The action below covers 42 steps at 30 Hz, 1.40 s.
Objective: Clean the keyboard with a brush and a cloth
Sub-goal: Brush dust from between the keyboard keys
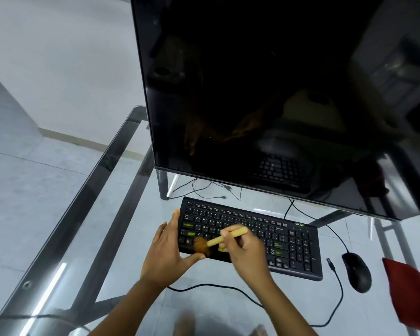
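The right hand (247, 254) pinches the brush (218, 239), bristles at the keyboard (291, 241)'s left end. The flat left hand (165, 248) braces it; the rest runs rightward.

Both my forearms are bare along all the length that shows, from the 6 o'clock edge up to the wrists. My left hand (166, 253), toward 7 o'clock of centre, and my right hand (246, 253), toward 5 o'clock, are bare as well, wrists and fingers alike. At the 6 o'clock edge two blurred shapes show; whether they are my feet I cannot tell.
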Tool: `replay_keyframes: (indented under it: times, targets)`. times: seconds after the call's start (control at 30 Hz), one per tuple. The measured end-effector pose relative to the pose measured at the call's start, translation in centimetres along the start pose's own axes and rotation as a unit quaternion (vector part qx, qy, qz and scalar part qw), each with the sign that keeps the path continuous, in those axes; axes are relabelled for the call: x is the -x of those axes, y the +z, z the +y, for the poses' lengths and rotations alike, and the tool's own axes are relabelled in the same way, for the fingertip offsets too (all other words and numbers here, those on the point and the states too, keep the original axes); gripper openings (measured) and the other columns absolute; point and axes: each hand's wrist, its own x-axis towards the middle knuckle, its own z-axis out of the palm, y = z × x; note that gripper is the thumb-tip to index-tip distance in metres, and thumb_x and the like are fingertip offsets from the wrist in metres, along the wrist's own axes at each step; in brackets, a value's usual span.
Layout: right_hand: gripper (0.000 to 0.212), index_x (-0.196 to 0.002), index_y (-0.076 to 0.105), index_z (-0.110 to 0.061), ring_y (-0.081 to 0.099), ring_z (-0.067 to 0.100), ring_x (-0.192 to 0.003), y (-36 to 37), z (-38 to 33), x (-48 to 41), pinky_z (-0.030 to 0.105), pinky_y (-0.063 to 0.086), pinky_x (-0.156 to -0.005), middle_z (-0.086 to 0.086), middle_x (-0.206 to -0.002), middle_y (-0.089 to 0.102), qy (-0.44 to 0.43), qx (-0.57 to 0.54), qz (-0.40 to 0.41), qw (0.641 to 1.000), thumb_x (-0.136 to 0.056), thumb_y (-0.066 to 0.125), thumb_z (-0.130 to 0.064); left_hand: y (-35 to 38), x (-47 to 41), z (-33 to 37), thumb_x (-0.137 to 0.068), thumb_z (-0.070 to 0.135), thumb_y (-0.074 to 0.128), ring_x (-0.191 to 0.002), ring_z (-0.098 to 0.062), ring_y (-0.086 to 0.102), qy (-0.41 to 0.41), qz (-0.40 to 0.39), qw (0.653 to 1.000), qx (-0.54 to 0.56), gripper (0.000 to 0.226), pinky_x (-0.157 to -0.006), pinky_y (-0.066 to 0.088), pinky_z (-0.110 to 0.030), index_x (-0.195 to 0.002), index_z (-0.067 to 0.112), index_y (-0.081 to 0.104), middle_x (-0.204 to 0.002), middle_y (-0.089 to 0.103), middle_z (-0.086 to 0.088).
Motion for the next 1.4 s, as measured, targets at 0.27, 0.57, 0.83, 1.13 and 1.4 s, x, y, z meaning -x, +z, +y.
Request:
replay_keyframes:
  times: [0.27, 0.57, 0.83, 1.13, 1.4]
  targets:
    - [0.011, -0.086, 0.067, -0.020, 0.070, 0.010, -0.075, -2.2, -0.2, -1.8, 0.023, 0.057, -0.070, 0.001, -0.080, 0.072, -0.034, 0.026, 0.045, 0.998, -0.093, 0.061, -0.014, 0.0, -0.1, 0.1, -0.063, 0.079, 0.063, -0.139, -0.025, 0.027, -0.001, 0.002, 1.000, -0.006, 0.121, -0.108, 0.038, -0.048, -0.151, 0.033, -0.006, -0.152, 0.033, 0.008]
    - [0.010, -0.089, 0.065, -0.025, 0.064, -0.004, -0.072, -1.1, -2.4, -4.3, 0.015, 0.051, -0.068, -0.009, -0.078, 0.071, -0.043, 0.051, -0.026, 0.997, -0.095, 0.058, -0.021, 0.1, -0.1, -0.3, -0.064, 0.079, 0.063, -0.138, -0.024, 0.030, 0.004, 0.006, 1.000, -0.010, 0.119, -0.109, 0.038, -0.047, -0.151, 0.030, -0.002, -0.150, 0.035, 0.005]
    - [0.009, -0.094, 0.071, -0.029, 0.063, 0.010, -0.082, 2.2, -4.0, -6.1, 0.022, 0.052, -0.073, -0.007, -0.094, 0.068, -0.087, 0.064, -0.045, 0.993, -0.092, 0.063, -0.025, 0.1, -0.1, -0.2, -0.066, 0.075, 0.065, -0.134, -0.020, 0.034, 0.030, 0.017, 0.999, -0.009, 0.115, -0.107, 0.040, -0.047, -0.151, 0.028, 0.004, -0.147, 0.038, 0.006]
    - [0.013, -0.088, 0.068, -0.035, 0.059, -0.004, -0.071, -1.5, -1.7, -5.3, 0.007, 0.041, -0.064, -0.013, -0.088, 0.066, -0.093, 0.114, 0.021, 0.989, -0.093, 0.062, -0.024, -0.1, -0.1, 0.1, -0.065, 0.069, 0.072, -0.126, -0.016, 0.038, 0.048, 0.028, 0.998, -0.009, 0.116, -0.104, 0.041, -0.039, -0.151, 0.027, 0.007, -0.141, 0.042, 0.005]
    - [0.011, -0.089, 0.068, -0.030, 0.053, 0.002, -0.057, -1.9, -1.5, -4.9, 0.012, 0.040, -0.054, -0.009, -0.077, 0.063, -0.051, 0.089, 0.049, 0.994, -0.093, 0.060, -0.023, 0.1, -0.1, 0.1, -0.066, 0.072, 0.067, -0.132, -0.020, 0.036, 0.041, 0.022, 0.998, -0.028, 0.116, -0.108, 0.039, -0.046, -0.151, 0.023, 0.007, -0.144, 0.041, 0.001]
